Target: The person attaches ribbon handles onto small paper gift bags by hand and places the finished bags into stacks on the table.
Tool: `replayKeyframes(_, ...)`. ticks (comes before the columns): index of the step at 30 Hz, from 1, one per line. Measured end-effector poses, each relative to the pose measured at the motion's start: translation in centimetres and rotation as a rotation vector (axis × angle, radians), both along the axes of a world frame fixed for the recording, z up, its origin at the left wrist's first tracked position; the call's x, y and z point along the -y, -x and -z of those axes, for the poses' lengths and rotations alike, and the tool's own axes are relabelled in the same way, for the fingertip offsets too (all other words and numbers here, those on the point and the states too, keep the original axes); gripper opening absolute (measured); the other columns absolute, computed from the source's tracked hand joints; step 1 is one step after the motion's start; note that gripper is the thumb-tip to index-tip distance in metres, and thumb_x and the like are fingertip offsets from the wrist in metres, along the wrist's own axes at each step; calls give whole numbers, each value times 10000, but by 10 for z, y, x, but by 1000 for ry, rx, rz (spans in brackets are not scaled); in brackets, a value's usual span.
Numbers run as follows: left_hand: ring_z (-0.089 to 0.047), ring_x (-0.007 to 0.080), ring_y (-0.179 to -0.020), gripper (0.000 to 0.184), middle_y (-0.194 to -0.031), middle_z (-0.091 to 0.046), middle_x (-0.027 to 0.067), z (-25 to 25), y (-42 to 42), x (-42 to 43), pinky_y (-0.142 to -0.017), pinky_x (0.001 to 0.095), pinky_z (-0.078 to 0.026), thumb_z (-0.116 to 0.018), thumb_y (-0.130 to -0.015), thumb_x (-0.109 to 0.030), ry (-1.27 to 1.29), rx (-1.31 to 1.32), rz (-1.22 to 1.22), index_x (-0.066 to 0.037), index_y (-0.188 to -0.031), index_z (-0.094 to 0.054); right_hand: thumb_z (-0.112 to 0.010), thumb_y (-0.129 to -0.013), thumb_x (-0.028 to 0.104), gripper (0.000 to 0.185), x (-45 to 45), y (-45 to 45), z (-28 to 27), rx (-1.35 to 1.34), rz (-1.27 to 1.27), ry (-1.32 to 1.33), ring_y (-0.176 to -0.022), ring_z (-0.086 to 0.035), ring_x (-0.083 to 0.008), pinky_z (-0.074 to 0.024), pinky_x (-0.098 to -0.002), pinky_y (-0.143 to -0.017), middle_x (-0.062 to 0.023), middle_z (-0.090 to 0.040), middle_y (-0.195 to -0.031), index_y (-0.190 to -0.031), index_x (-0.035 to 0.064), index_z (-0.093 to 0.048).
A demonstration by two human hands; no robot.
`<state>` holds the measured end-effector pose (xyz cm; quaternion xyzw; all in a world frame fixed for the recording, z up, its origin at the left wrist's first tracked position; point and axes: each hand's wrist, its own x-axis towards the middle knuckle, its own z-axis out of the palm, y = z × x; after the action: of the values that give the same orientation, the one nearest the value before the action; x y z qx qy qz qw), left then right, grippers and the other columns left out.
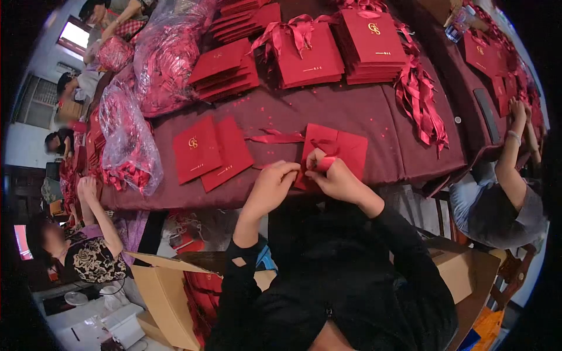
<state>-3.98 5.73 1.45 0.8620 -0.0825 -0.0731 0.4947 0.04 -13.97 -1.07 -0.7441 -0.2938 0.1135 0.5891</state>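
A red paper gift bag (350,153) lies flat at the table's front edge, before my body. Over its face is my right hand (344,180), fingers curled in a pinch with a loop of red ribbon (324,165) between them. My left hand (273,186) is at the bag's left edge with thumb and fingertips pressed together; what they grip is too small to make out. Another length of red ribbon (278,137) runs left from the bag across the cloth. Left of my hands, two red bags with gold print (198,150) overlap.
Stacks of red bags (374,38) and hanging ribbons (420,105) stand farther back on the maroon tablecloth (404,158). Clear plastic sacks of ribbon (167,64) lie left. Below is an open cardboard box (164,298). Co-workers sit left and right, a co-worker's arm (512,158) at right.
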Motion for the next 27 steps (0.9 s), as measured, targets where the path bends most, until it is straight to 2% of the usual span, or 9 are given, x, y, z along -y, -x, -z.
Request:
replayKeyframes(5,-581,307,-804,130,-872,-584,152,4,-3,10,-707,344,-459,-571,-835,-13,-201,164,30,33,-949,-615,-657,-825,50,201,1,-2,-1,-7,-14,6,-756,-591,-352,-456,-374,-640,-185,-570,-822,-930,16,-488)
replayKeyframes(7,-554,360,-839,106,-852,-575,153,7,-2,11,-748,418,-450,-550,-803,-6,-149,346,25,24,-896,-592,-714,-815,132,250,0,-1,-4,94,98,-45,-695,-619,-294,-472,-349,-614,-148,-590,-750,-870,4,-507)
replayKeyframes(10,-575,343,-829,86,-867,-597,159,-2,1,-7,-735,394,-455,-610,-807,-19,-353,457,-95,17,-885,-621,-763,-793,222,323,6,2,-11,-49,125,150,-602,-619,-225,-474,-323,-556,-104,-585,-655,-788,5,-523)
replayKeyframes(13,-573,333,-823,60,-857,-605,152,-13,11,-39,-727,394,-455,-615,-812,-15,-374,455,-186,16,-862,-624,-770,-791,262,349,6,0,-3,-43,107,47,-525,-594,-198,-455,-316,-495,-93,-561,-596,-739,16,-530)
replayKeyframes(20,-548,319,-823,56,-828,-600,136,-10,28,-78,-741,401,-440,-626,-816,-37,-476,413,-241,11,-843,-628,-758,-804,241,326,9,5,-3,37,152,64,-516,-579,-175,-445,-294,-478,-82,-560,-595,-752,22,-523)
replayKeyframes(22,-544,317,-824,60,-831,-597,131,-9,26,-76,-744,400,-439,-626,-820,-48,-516,411,-258,6,-844,-630,-779,-774,286,347,11,10,-7,-54,178,177,-733,-622,-220,-497,-341,-627,-126,-608,-806,-889,42,-562)
replayKeyframes(24,-541,315,-824,65,-834,-593,127,-10,19,-74,-746,399,-438,-626,-824,-59,-551,437,-280,1,-846,-631,-782,-730,412,574,15,11,-7,639,264,270,-1095,-536,-327,-445,-444,-893,-200,-541,-1187,-1114,47,-559)
replayKeyframes(25,-539,315,-828,68,-845,-593,120,-10,18,-75,-753,397,-436,-627,-826,-70,-632,436,-311,-6,-850,-633,-739,-689,552,841,22,22,-13,644,205,553,-1330,-313,-410,-258,-529,-1078,-226,-335,-1440,-1289,19,-488)
replayKeyframes(27,-537,318,-825,80,-858,-590,109,-5,18,-82,-732,406,-434,-643,-810,-78,-668,440,-343,-42,-881,-649,-700,-684,587,953,31,36,-20,602,61,797,-1391,-243,-416,-167,-551,-1131,-263,-316,-1461,-1371,-11,-420)
